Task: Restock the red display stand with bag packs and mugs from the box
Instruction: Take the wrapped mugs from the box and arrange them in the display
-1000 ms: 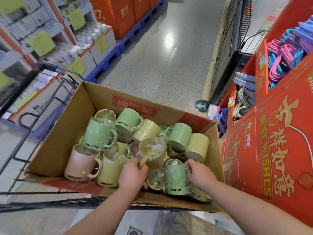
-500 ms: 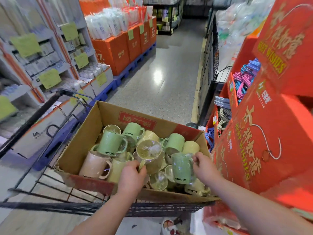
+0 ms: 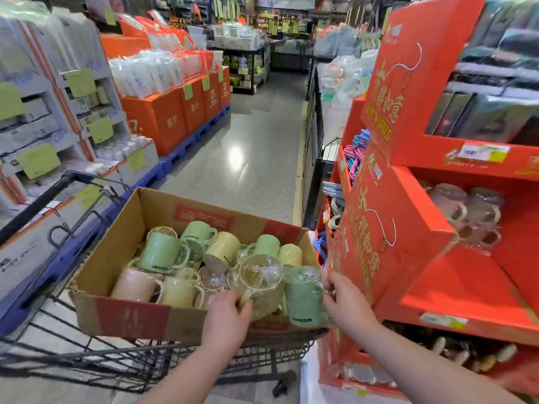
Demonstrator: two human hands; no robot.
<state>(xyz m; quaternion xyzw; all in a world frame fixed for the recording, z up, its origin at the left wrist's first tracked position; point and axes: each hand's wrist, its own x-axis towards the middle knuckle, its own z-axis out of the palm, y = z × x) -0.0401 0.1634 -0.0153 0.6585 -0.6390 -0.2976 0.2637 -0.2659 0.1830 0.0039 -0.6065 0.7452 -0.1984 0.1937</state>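
Shop aisle, glossy floor point(image 3: 256, 147); cardboard box point(image 3: 125, 252) in wire cart point(image 3: 87, 360). L hand point(image 3: 226, 325) grips film-wrapped yellow mug point(image 3: 261, 275), R hand point(image 3: 348, 307) pinches green mug point(image 3: 303, 301).

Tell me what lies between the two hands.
The head view shows two wrapped mugs there: a yellow mug in the grip of the left hand and a green mug in the grip of the right hand, side by side.
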